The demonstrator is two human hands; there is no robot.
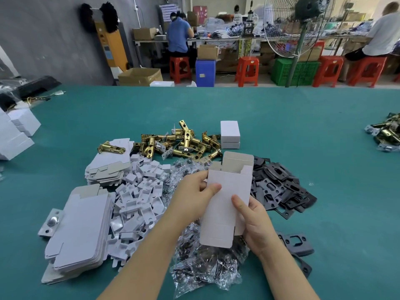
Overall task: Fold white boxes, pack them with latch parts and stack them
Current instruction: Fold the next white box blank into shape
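Head view: both hands hold one white box [227,198] above the green table [303,131], in front of the person. The box is opened into a sleeve, its long axis running away from the person and leaning slightly right. The far end is open, with its flaps standing up and the grey inner card showing; the near end has its tuck flap hanging toward the person.

The left hand [194,195] grips the box's left edge near the far end, thumb on the top face, fingers curled behind. The right hand [253,224] grips the right edge nearer the person, thumb lying on the top face, fingers wrapped under the side.

Under the box lie clear bags [205,269] of small dark parts. Just right of them is a heap of black plates [283,189], and one grey plate [296,243] lies beside the right wrist. Beyond the box is a pile of brass latches [184,144], pointing every way, and one more latch [111,147] lies on a flat stack. Two closed boxes [230,134] stand stacked just right of the brass pile.

To the left is a heap of white inserts [138,202], and left of that two stacks of flat blanks [84,230], long axes running away from the person. A silver plate [50,221] sticks out from under the nearer stack. More folded boxes [17,131] sit at the far left edge.
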